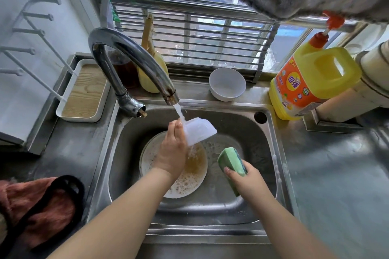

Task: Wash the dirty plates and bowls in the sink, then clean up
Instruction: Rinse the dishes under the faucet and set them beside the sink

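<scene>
Over the steel sink [271,153] the left hand [171,151] grips a white bowl [199,132], tilted on its side under the faucet [130,63] — water runs over it and falls onto a dirty plate [151,153] lying in the basin, pooled with brown, foamy water. The right hand [247,178] holds a green sponge [230,162] just beside the plate, above the basin. On the bench behind the sink stands a second white bowl [227,84], upright; to its right, a yellow detergent jug [313,80] — red cap on.
</scene>
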Demonstrator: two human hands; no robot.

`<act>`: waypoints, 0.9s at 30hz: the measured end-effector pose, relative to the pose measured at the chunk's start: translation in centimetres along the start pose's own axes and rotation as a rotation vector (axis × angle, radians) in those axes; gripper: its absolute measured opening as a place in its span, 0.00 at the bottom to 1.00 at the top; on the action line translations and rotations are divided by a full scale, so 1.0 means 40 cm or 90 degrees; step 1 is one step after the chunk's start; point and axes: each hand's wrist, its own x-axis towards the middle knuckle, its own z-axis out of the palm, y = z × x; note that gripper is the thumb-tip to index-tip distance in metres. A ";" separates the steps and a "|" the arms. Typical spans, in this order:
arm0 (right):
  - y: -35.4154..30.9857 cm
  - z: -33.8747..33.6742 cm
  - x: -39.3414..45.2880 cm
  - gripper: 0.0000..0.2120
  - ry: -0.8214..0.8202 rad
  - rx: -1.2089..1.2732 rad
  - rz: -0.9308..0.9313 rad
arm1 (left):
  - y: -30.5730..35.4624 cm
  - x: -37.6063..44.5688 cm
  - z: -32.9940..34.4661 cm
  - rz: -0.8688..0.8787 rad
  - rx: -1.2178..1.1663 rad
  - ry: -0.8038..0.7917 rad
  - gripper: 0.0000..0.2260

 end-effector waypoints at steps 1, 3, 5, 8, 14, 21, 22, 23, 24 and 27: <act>0.003 -0.001 -0.001 0.10 0.004 0.000 -0.001 | -0.004 0.007 0.001 -0.008 -0.014 0.007 0.28; 0.005 -0.002 -0.003 0.10 0.010 -0.001 -0.001 | -0.011 0.016 0.000 -0.017 -0.039 0.023 0.29; 0.007 0.000 -0.003 0.10 0.010 -0.001 0.003 | -0.015 0.015 -0.007 -0.027 -0.074 0.038 0.29; 0.007 0.009 -0.002 0.11 0.001 0.000 0.010 | -0.021 0.004 -0.029 -0.078 -0.128 0.068 0.28; -0.009 0.042 0.001 0.13 -0.015 0.015 0.011 | -0.067 -0.039 -0.059 -0.089 -0.172 0.102 0.30; -0.016 0.073 -0.005 0.13 -0.021 0.020 0.021 | -0.065 -0.076 -0.082 -0.180 -0.344 0.078 0.28; -0.016 0.074 -0.008 0.13 -0.022 0.028 0.027 | -0.062 -0.073 -0.079 -0.232 -0.418 0.049 0.27; -0.015 0.073 -0.010 0.12 -0.021 0.039 0.034 | -0.056 -0.067 -0.076 -0.287 -0.490 0.020 0.25; -0.014 0.070 -0.011 0.12 -0.019 0.052 0.039 | -0.045 -0.059 -0.073 -0.341 -0.564 -0.004 0.23; -0.008 0.054 -0.013 0.11 -0.008 0.086 0.049 | -0.007 -0.036 -0.064 -0.484 -0.775 -0.050 0.17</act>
